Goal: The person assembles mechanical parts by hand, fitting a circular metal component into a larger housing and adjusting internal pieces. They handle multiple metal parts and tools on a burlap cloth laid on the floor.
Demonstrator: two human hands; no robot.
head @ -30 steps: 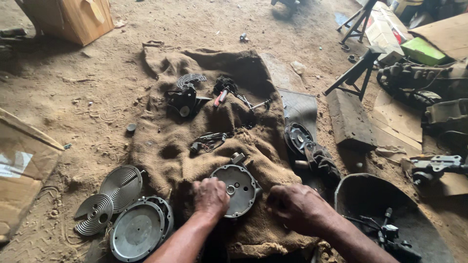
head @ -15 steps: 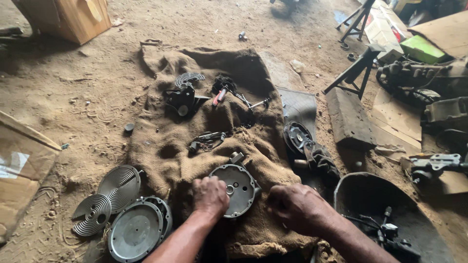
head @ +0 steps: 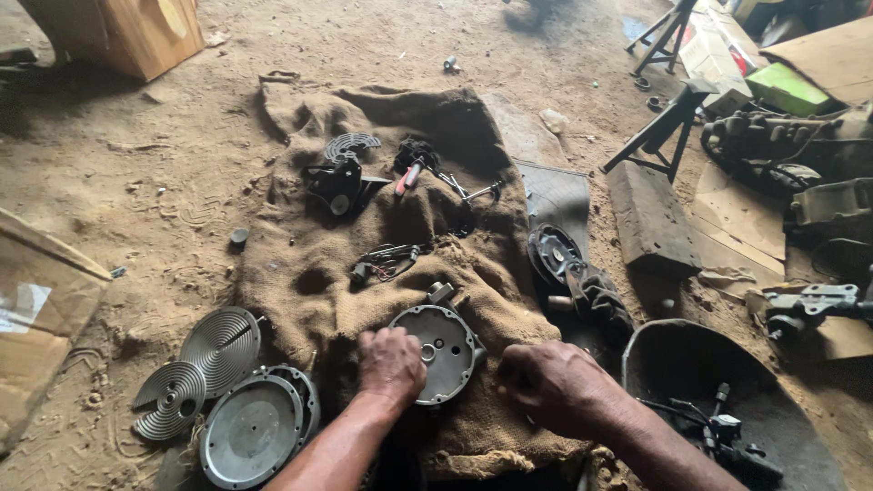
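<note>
A round grey metal cover plate (head: 441, 350) with several holes lies on a brown burlap sack (head: 318, 245) spread on the dirt floor. My left hand (head: 391, 364) rests on the plate's left rim, fingers curled over it. My right hand (head: 550, 386) sits just right of the plate on the sack, fingers folded in a loose fist; what it grips, if anything, is hidden. Further up the sack lie a small wire harness (head: 386, 261), a black part (head: 341, 186) and a red-handled tool (head: 407, 177).
Left of the sack lie two ribbed spiral discs (head: 218, 350) and a round grey lid (head: 255, 429). A dark pan (head: 727, 409) with parts sits at the right. Black metal stands (head: 659, 132), a wooden block (head: 650, 218), cardboard (head: 36, 318) and engine pieces surround the area.
Both hands have stayed at the plate with only slight shifting. The view has barely moved.
</note>
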